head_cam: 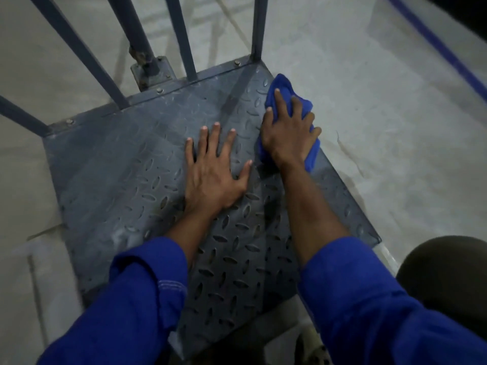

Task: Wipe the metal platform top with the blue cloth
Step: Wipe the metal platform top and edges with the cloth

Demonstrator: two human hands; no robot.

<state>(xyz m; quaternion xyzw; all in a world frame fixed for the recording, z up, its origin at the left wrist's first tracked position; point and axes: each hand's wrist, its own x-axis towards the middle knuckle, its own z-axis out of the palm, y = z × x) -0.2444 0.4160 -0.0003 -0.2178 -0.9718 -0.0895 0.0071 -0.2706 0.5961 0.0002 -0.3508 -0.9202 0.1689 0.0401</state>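
The metal platform top [126, 175] is a dark grey tread plate with raised oval bumps, filling the middle of the view. A crumpled blue cloth [282, 86] lies on its right edge near the far right corner. My right hand [290, 133] presses down on the cloth, fingers wrapped over it. My left hand [213, 169] lies flat on the plate just left of it, fingers spread, holding nothing. Both arms wear blue sleeves.
Dark metal railing bars [181, 35] rise from the platform's far edge, bolted along a rim strip [168, 88]. Pale concrete floor [382, 114] lies far below on the right, with a blue line [434, 46]. A dark rounded knee [448, 272] sits at the lower right.
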